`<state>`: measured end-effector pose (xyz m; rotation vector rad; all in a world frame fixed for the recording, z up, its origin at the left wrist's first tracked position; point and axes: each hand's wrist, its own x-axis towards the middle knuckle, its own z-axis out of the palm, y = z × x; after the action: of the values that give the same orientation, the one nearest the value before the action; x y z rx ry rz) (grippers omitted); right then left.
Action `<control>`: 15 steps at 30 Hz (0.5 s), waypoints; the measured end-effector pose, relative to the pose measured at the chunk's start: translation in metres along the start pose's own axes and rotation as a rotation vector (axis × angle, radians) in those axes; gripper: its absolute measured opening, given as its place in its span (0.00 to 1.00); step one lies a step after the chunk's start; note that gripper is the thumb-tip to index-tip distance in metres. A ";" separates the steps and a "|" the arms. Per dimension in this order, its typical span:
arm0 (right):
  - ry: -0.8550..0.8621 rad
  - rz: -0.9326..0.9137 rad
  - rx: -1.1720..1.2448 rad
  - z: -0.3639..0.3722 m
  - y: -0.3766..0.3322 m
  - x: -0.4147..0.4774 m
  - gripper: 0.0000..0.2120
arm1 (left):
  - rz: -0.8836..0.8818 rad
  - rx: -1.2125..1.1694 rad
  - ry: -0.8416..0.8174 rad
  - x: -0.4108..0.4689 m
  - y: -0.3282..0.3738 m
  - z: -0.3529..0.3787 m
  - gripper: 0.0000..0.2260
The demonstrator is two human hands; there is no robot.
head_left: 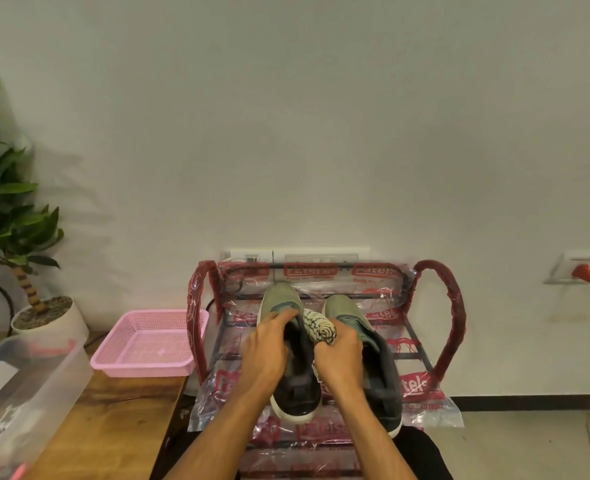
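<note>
- The left hand [269, 344] grips the left sneaker [281, 301] at its opening, with the fingers curled over the front edge of the collar near the tongue.
- This grey-green and black sneaker with a white sole rests on the top tier of a shoe rack [440, 323]. Its toe points away toward the wall and its heel is nearest the person.
- The right hand [338, 355] is closed around a rolled sock [321, 329], white with a dark pattern. The roll's end sticks out above the fingers.
- The sock sits between the two shoes, at the right edge of the left sneaker's opening and touching it.
- The matching right sneaker [345, 308] lies just beside it on the same tier, parallel, toe also toward the wall. The right hand and forearm partly cover it.
- The rack is a dark metal frame wrapped in clear plastic with red printing. It has a red-wrapped loop at each side and stands against the white wall.
- Left of the rack, a pink mesh basket [141, 370] sits on the far end of a wooden table [113, 417].
- A clear plastic box [27, 386] stands nearer on the same table.
- A potted plant [9, 220] in a white pot stands at the far left.
- On the wall to the right, a red plug [584, 271] sits in a socket, and its cord hangs down.
</note>
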<state>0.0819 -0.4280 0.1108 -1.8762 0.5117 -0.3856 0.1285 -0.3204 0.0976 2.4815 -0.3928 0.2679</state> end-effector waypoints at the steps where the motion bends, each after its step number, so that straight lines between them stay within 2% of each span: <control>1: -0.008 0.005 -0.006 0.000 0.001 0.000 0.19 | 0.015 0.026 -0.019 0.000 0.000 -0.002 0.26; 4: -0.025 0.016 -0.009 0.000 0.003 -0.001 0.19 | 0.034 0.082 -0.037 -0.002 -0.002 -0.004 0.25; 10: -0.040 0.017 -0.005 0.000 -0.001 -0.005 0.19 | 0.014 0.063 -0.067 -0.003 -0.005 -0.007 0.30; 15: 0.014 0.020 0.018 -0.014 -0.006 -0.005 0.17 | -0.016 0.040 -0.028 -0.003 0.008 -0.012 0.31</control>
<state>0.0717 -0.4347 0.1208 -1.8509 0.5348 -0.3893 0.1217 -0.3190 0.1111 2.5288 -0.3828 0.2367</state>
